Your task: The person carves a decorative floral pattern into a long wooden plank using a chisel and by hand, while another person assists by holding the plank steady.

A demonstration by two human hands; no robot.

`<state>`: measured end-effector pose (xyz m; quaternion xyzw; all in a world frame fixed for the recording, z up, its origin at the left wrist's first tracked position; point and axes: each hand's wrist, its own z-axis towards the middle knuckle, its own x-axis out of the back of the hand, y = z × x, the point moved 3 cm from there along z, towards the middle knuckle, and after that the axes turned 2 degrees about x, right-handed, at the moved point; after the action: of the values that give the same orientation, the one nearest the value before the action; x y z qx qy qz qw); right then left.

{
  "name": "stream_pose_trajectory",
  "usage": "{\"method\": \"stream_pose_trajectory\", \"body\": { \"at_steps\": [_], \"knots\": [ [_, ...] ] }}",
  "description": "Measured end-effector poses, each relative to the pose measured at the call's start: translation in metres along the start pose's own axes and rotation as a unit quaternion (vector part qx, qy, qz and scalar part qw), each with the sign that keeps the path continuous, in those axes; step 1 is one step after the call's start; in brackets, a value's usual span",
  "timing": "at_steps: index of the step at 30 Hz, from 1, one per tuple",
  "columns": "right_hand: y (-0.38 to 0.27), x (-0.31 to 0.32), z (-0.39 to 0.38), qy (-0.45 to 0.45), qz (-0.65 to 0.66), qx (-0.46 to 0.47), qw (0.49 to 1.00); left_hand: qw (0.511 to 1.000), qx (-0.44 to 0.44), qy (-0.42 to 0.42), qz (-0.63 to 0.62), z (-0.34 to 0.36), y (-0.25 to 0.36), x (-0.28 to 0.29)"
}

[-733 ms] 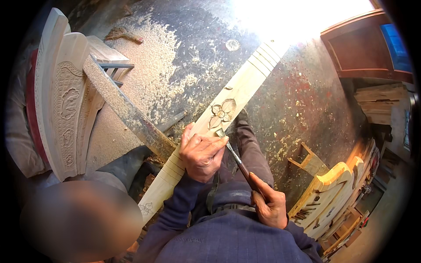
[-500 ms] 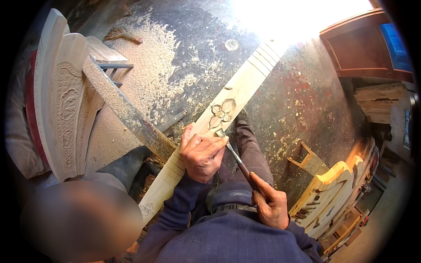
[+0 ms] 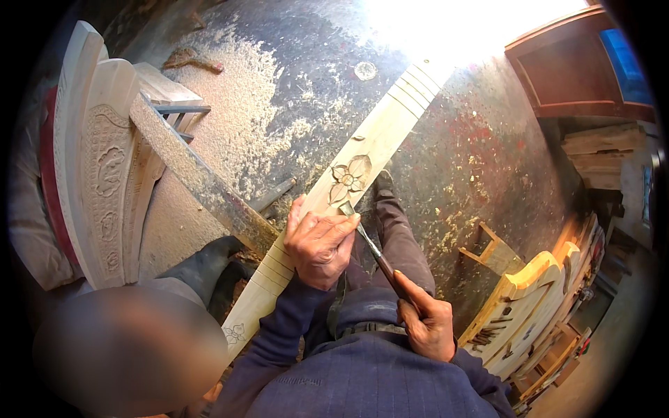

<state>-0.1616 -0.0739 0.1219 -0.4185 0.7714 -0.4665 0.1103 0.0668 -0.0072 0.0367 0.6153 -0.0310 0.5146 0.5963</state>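
Note:
A long pale board (image 3: 387,122) runs diagonally beneath my hands, with a carved four-petal flower (image 3: 348,177), grooved cross lines, and a drawn flower at its lower end. My left hand (image 3: 320,247) is closed over the board just below the carved flower, its fingertips pressing at the chisel's metal blade (image 3: 366,233). The flat tip of that chisel touches the board at the lower petal. At the lower right my right hand (image 3: 428,324) grips the chisel's dark wooden handle, index finger along it.
Carved chair parts (image 3: 108,174) and a dusty beam (image 3: 188,167) are left, above sawdust (image 3: 230,83). Another person (image 3: 125,348) is close at lower left. A red-brown cabinet (image 3: 564,70), stacked planks (image 3: 603,157), a small wooden frame (image 3: 491,251) and boards holding tools (image 3: 529,306) line the right.
The board's upper part and carved flower appear slightly higher and further left in the picture, as do some surroundings. Both my hands keep their grip, with only a very small shift.

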Motion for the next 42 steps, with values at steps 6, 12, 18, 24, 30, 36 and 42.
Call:
{"method": "stream_pose_trajectory", "body": {
  "at_steps": [6, 12, 18, 24, 30, 36, 42],
  "knots": [
    [0.004, -0.005, 0.007, 0.004, 0.010, 0.007, 1.000, 1.000, -0.008, -0.008, 0.019, -0.001, 0.001, -0.001],
    [0.017, 0.008, 0.013, -0.014, 0.048, -0.010, 0.999, 1.000, -0.006, -0.004, 0.021, 0.005, 0.006, 0.003],
    [0.019, 0.021, 0.000, 0.049, 0.168, -0.060, 0.983, 0.990, 0.094, 0.079, -0.069, 0.006, 0.001, 0.006],
    [0.033, 0.015, 0.006, -0.005, 0.053, -0.004, 0.999, 0.999, 0.046, -0.021, 0.010, 0.020, 0.009, -0.004],
    [0.023, 0.017, 0.012, 0.041, -0.066, 0.099, 0.992, 0.999, 0.023, -0.021, 0.026, 0.020, 0.009, -0.006],
    [0.018, 0.018, 0.014, 0.030, -0.074, 0.115, 0.990, 0.999, 0.027, -0.028, 0.020, 0.017, 0.006, -0.006],
    [0.023, 0.019, 0.013, 0.015, -0.102, 0.130, 0.986, 0.999, 0.022, -0.029, 0.023, 0.017, 0.005, -0.007]
  ]
}}
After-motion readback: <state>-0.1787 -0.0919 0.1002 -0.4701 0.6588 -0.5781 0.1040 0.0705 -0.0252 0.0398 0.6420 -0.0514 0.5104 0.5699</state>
